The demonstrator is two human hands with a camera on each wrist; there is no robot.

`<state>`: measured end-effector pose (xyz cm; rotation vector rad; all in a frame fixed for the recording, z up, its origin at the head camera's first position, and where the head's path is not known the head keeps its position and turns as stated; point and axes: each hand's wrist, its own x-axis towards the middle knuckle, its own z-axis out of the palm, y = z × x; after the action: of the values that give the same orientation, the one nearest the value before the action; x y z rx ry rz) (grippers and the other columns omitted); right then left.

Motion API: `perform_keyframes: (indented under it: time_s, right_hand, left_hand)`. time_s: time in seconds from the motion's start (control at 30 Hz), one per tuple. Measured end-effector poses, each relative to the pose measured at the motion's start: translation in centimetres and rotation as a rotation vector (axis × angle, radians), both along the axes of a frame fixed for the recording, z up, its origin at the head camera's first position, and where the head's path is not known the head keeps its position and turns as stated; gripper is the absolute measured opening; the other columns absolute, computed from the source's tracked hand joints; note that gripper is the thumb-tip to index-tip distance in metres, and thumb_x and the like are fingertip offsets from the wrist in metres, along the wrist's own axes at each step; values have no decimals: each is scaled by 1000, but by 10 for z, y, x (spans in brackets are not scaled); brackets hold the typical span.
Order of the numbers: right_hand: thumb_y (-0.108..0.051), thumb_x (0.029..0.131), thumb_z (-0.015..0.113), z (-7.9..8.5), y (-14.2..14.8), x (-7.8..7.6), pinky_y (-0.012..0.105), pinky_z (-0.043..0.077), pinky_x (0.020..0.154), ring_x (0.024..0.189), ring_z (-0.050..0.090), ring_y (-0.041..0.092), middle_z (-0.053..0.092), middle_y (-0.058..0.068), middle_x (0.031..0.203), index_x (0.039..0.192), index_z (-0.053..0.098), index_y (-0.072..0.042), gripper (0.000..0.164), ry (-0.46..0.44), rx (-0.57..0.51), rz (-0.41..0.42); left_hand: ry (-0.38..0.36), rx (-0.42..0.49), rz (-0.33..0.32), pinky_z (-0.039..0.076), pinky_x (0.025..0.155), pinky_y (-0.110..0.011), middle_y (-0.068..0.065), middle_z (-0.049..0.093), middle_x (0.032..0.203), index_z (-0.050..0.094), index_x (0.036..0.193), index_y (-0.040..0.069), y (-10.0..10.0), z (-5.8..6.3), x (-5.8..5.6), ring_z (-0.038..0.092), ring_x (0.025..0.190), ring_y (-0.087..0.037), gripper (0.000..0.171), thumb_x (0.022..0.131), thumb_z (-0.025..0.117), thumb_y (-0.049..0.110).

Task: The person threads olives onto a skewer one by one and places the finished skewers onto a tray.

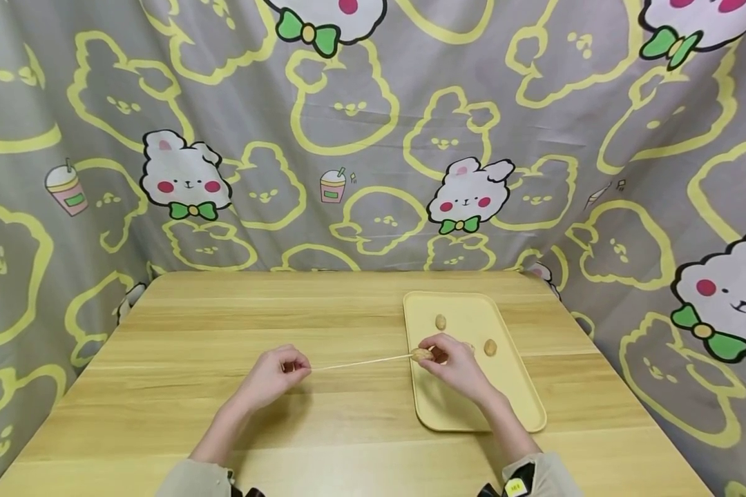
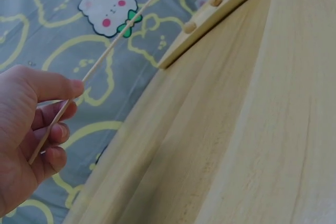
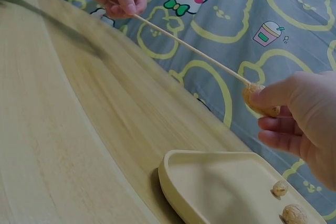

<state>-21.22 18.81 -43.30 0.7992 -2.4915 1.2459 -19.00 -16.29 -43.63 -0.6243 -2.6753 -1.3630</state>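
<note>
Between the thumb and fingers of my left hand (image 1: 273, 376) is a thin wooden skewer (image 1: 360, 362), its rear end lying across the palm in the left wrist view. The skewer runs to the right, slightly upward. My right hand (image 1: 461, 369) pinches a light brown, lumpy, meatball-like ball (image 3: 258, 99), and the skewer's far tip meets its side. Both hands are raised above the table, the right one over the left edge of the yellow tray (image 1: 438, 407). Several similar balls (image 1: 490, 347) lie on that tray, one partly hidden behind the right hand.
The light wooden table (image 1: 180, 331) stretches beneath both hands, with the tray on its right half. A grey curtain (image 1: 373, 166) with yellow outlines and white rabbit figures hangs behind the table and along its sides.
</note>
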Motion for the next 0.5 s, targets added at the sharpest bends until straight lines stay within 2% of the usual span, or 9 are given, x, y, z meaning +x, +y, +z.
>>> perform_keyframes:
  time_s: [0.2,0.33,0.5]
  right_hand:
    - [3,75,72,1,-3,2,22,48,62,71,54,7,60,3,85,97,64,0,23,-97,-95,45]
    - [7,75,71,1,-4,3,22,48,62,74,53,12,60,9,87,97,64,3,23,-111,-119,59]
    - [12,74,68,20,-13,16,23,48,61,72,54,17,59,16,85,95,62,9,22,-92,-115,74]
  left_hand:
    - [13,20,6,43,58,-23,7,56,75,70,81,8,-1,1,-1,49,68,-8,7,84,69,14]
    - [0,31,17,43,59,-23,6,57,76,70,81,8,1,1,1,49,68,-8,5,83,69,12]
    - [-19,27,25,43,59,-23,6,57,76,71,82,7,5,4,2,49,69,-10,4,83,69,11]
